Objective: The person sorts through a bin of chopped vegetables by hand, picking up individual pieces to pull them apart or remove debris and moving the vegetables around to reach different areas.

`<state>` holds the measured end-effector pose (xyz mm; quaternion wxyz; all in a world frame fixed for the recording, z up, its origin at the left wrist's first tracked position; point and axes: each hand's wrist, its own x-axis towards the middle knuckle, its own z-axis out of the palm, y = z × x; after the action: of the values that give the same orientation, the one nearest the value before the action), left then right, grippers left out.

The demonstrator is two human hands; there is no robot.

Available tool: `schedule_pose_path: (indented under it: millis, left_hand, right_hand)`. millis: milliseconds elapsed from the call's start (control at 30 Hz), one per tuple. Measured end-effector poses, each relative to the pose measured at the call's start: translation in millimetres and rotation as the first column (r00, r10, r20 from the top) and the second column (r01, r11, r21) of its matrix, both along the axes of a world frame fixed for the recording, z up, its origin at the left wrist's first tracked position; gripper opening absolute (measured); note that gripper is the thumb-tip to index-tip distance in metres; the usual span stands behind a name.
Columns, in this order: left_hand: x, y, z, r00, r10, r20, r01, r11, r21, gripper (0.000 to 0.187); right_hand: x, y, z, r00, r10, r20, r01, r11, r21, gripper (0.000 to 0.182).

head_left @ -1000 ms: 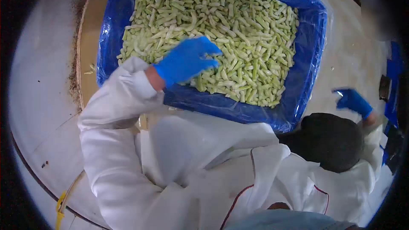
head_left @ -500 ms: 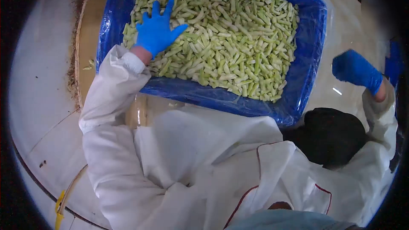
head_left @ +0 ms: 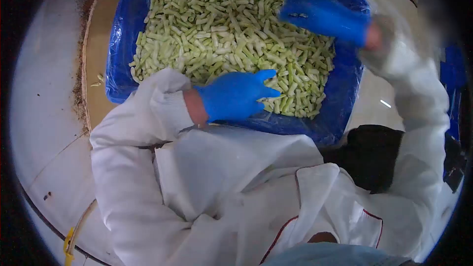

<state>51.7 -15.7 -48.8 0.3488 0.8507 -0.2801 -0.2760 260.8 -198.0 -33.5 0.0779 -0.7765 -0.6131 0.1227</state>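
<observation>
Pale green cut vegetable pieces [head_left: 212,34] fill a large blue container [head_left: 345,86] lined with clear plastic film. Near the container's front side, my left hand [head_left: 234,96] in a blue glove lies low over the pieces, its fingers pointing right and spread apart. My right hand [head_left: 322,17], also in a blue glove, reaches over the far right part of the container. Motion smears its fingers, and I cannot tell whether they hold anything.
A few loose pieces [head_left: 97,81] lie on the tan surface left of the container. A black object [head_left: 372,155] is at the front right. White panels [head_left: 49,93] run along the left, with a yellow strip [head_left: 69,246] low down.
My left hand has moved from the far left of the pieces toward the front middle. My right hand has swung in from outside the right side to over the container.
</observation>
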Motion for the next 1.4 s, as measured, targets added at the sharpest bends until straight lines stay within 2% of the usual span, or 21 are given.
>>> schedule_pose_path:
  millis: [33,67,100,200,233,300,367,467,500,567,700,767,867,967,1000,1067,1133,1200,1267,1400]
  left_hand:
    - [2,6,-2,0.998,0.038,0.043,-0.036,0.999,-0.034,0.036]
    - [3,13,-3,0.993,0.077,0.084,-0.071,0.995,-0.068,0.034]
    - [2,21,-2,0.984,0.119,0.136,-0.118,0.993,-0.018,0.031]
    - [4,53,9,0.933,0.244,0.263,-0.275,0.957,0.089,0.025]
    - [4,64,15,0.915,0.298,0.273,-0.336,0.936,0.103,0.023]
    - [10,94,24,0.809,0.544,0.222,-0.581,0.796,0.168,0.02]
    - [16,129,29,0.642,0.696,0.322,-0.743,0.669,0.035,0.022]
    - [24,161,24,0.553,0.794,0.251,-0.79,0.596,-0.143,0.025]
    - [27,164,19,0.556,0.784,0.276,-0.79,0.602,-0.118,0.025]
    - [30,164,11,0.562,0.762,0.322,-0.787,0.613,-0.075,0.025]
    - [34,159,4,0.591,0.746,0.307,-0.775,0.631,-0.041,0.026]
    - [37,160,3,0.607,0.725,0.324,-0.76,0.649,-0.029,0.027]
    - [42,148,3,0.614,0.762,0.205,-0.772,0.634,-0.043,0.026]
    - [44,142,-9,0.652,0.665,0.365,-0.688,0.721,-0.083,0.025]
    - [44,139,-11,0.667,0.683,0.298,-0.705,0.708,-0.044,0.025]
    - [46,131,-8,0.682,0.714,0.159,-0.727,0.686,0.037,0.026]
    - [49,131,-45,0.687,0.726,0.008,-0.719,0.682,-0.132,0.03]
    - [53,121,-51,0.721,0.692,-0.021,-0.692,0.718,-0.075,0.034]
    - [60,92,-30,0.785,0.618,0.047,-0.612,0.762,0.212,0.039]
    - [56,79,-72,0.848,0.438,0.3,-0.52,0.799,0.303,0.04]
  right_hand:
    - [1,31,-21,0.995,-0.044,-0.088,0.043,0.999,-0.012,0.022]
    - [1,58,-39,0.991,-0.01,-0.132,0.019,0.998,0.065,0.022]
    - [1,80,-58,0.984,0.028,-0.176,-0.003,0.99,0.141,0.022]
    - [12,112,-151,0.998,-0.012,0.056,-0.016,0.881,0.472,0.022]
    - [7,111,-148,0.994,-0.044,0.097,-0.002,0.904,0.427,0.023]
    - [2,109,-135,0.978,-0.092,0.185,0.026,0.943,0.332,0.025]
    - [-1,110,-131,0.972,-0.096,0.214,0.032,0.958,0.285,0.025]
    - [-5,114,-123,0.978,-0.073,0.198,0.033,0.979,0.2,0.025]
    - [-6,115,-119,0.981,-0.06,0.183,0.03,0.986,0.164,0.026]
    - [-11,111,-115,0.988,-0.074,0.132,0.046,0.978,0.204,0.025]
    - [-10,106,-117,0.997,-0.072,-0.011,0.072,0.947,0.313,0.028]
    - [-9,108,-123,0.999,-0.036,-0.001,0.034,0.931,0.364,0.026]
    - [-9,108,-123,1.0,0.016,-0.013,-0.01,0.934,0.357,0.024]
    - [-15,107,-127,0.997,-0.004,-0.072,0.032,0.919,0.393,0.021]
    - [-17,106,-129,0.995,-0.021,-0.097,0.06,0.907,0.417,0.02]
    - [-20,102,-119,0.981,-0.001,-0.193,0.065,0.942,0.328,0.022]
    - [-25,100,-111,0.969,-0.015,-0.247,0.08,0.963,0.257,0.023]
    - [-29,99,-109,0.965,-0.057,-0.256,0.112,0.972,0.205,0.023]
    - [-31,98,-107,0.956,-0.06,-0.287,0.117,0.975,0.187,0.023]
    - [-33,98,-98,0.937,-0.07,-0.341,0.102,0.992,0.079,0.024]
